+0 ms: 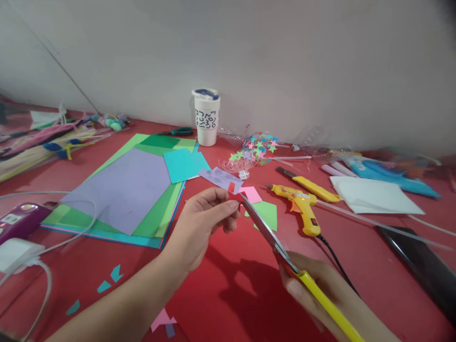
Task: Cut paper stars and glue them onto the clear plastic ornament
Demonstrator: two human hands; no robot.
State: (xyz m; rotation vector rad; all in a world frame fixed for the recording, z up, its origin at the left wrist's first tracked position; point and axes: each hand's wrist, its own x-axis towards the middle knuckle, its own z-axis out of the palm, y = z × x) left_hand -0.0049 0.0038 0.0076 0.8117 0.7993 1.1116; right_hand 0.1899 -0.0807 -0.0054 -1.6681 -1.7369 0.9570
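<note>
My left hand (199,223) is closed, its thumb and fingertips pinching a small red paper piece (231,187), mostly hidden behind the fingers. My right hand (320,285) is wrapped round scissors (263,228) with yellow handles. The scissor tips meet the area just right of my left fingertips; the blades look nearly closed. Behind the tips lie a purple paper scrap (219,178), a pink paper square (251,194) and a green paper piece (268,214). Star-shaped paper cutouts (261,146) sit in a cluster with clear thread beyond them.
Coloured paper sheets (121,190) are stacked at left. A white tumbler (206,116) stands by the wall. To the right lie a yellow glue gun (299,204) with its cord, a yellow cutter (313,186) and a black phone (420,266). Blue scraps (104,286) lie front left.
</note>
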